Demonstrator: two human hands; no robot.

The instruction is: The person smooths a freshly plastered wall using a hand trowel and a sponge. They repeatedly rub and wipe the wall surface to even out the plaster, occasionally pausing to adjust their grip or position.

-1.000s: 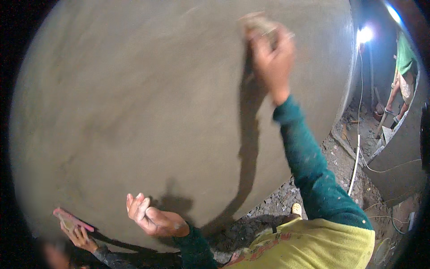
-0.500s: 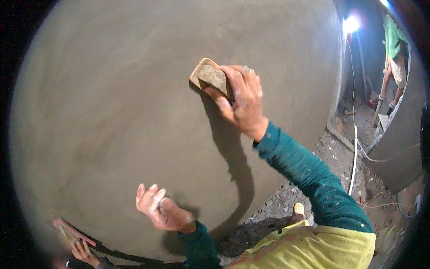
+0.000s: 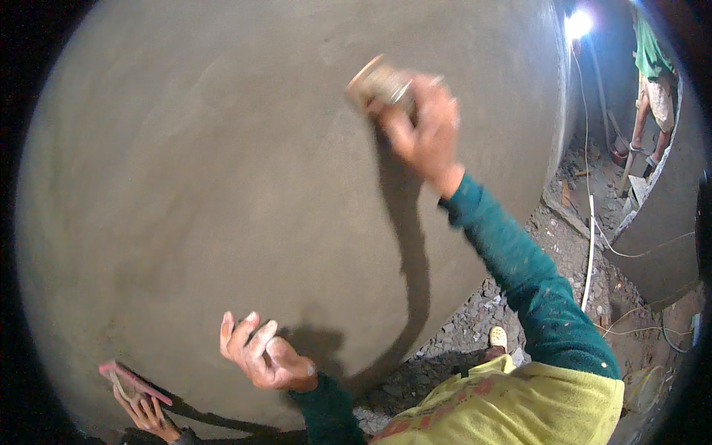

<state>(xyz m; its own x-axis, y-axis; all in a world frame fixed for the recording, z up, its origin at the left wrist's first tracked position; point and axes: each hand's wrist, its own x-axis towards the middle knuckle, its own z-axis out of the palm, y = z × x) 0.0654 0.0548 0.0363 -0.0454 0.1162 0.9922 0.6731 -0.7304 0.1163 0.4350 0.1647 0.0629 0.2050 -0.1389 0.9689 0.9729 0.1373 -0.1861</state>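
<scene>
A small block-shaped float (image 3: 377, 83), wood-edged with a brownish-grey block on its back, is pressed to or held close against the grey plastered wall (image 3: 222, 185). My right hand (image 3: 429, 122) is closed round the block; hand and float are blurred by motion. Lower down, my left hand (image 3: 263, 356) hangs in front of the wall, palm turned up. Its fingers are loosely bent and apart, with nothing in them. Pale plaster smears show on its fingertips.
At lower left, another person's hand (image 3: 152, 419) holds a pink float (image 3: 137, 382) by the wall. Rubble (image 3: 475, 319) covers the ground below. A white pipe (image 3: 589, 256), cables and a bright lamp (image 3: 578, 24) are on the right, where a person in green (image 3: 653, 55) stands.
My right hand has moved the float up and to the right along the wall. My left hand has shifted only slightly. The other person's pink float has moved a little right.
</scene>
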